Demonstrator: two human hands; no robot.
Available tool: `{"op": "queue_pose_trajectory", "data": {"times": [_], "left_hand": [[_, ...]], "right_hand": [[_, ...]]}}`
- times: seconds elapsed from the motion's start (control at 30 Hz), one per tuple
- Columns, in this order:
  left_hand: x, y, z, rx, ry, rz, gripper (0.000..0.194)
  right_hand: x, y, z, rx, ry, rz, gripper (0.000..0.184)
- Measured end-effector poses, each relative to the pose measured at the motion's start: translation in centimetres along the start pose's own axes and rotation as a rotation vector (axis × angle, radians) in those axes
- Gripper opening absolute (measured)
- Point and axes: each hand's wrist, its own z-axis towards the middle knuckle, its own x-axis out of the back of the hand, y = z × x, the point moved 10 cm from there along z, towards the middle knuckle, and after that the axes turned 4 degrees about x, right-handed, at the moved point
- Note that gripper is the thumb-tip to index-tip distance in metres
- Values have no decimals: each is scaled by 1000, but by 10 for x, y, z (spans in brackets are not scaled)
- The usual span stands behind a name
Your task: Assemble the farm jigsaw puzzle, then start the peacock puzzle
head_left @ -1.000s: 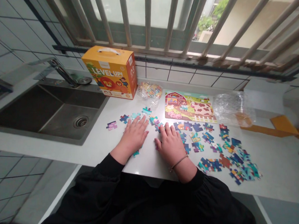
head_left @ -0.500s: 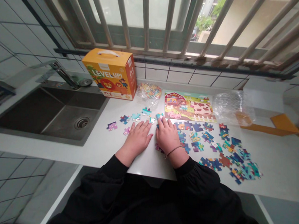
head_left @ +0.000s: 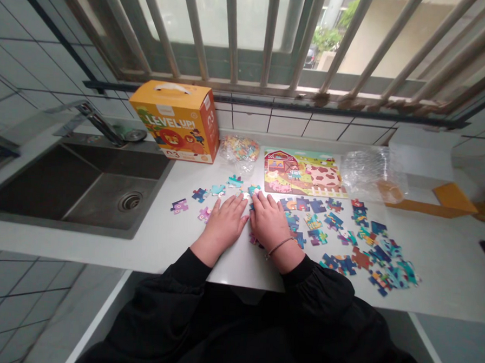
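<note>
My left hand (head_left: 223, 224) lies flat, palm down, fingers stretched toward a light puzzle piece (head_left: 245, 196) partly hidden at its fingertips. Beside it my right hand (head_left: 270, 223) is also flat, covering part of several joined or touching puzzle pieces; its fingertips reach a teal puzzle piece (head_left: 253, 189). Left of my left hand are a purple puzzle piece (head_left: 179, 206), a dark blue one (head_left: 200, 194) and a pink one (head_left: 204, 214). Further up lie two teal pieces (head_left: 235, 181). To the right, many loose jigsaw pieces (head_left: 361, 257) are spread and heaped.
An orange puzzle box (head_left: 176, 124) stands at the back, with a bag of pieces (head_left: 239, 151) next to it. A farm picture board (head_left: 306, 173), crumpled clear plastic (head_left: 375, 175) and an orange-and-white carton part (head_left: 428, 205) lie rightward. The sink (head_left: 101, 231) is at left.
The view has shifted slightly. My right hand's fingers sit a little closer to my left hand; both remain flat among the pieces.
</note>
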Motion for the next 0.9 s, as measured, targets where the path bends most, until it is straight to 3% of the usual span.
{"op": "queue_pose_trajectory", "data": {"times": [0.13, 0.4, 0.53, 0.73, 0.8, 0.9], "left_hand": [[4, 3, 3, 19, 17, 19, 52], [6, 10, 52, -86, -12, 21, 51], [9, 8, 40, -44, 3, 35, 48], [18, -2, 12, 64, 26, 67, 49], [19, 4, 10, 30, 28, 30, 49], [11, 30, 11, -137, -22, -41, 48]], "right_hand": [[0, 3, 0, -46, 10, -7, 65], [1, 5, -1, -42, 44, -6, 63], [0, 4, 0, -36, 39, -1, 62], [-1, -5, 0, 81, 27, 18, 63], [11, 6, -5, 36, 74, 13, 63], [32, 33, -18, -77, 125, -30, 55]]}}
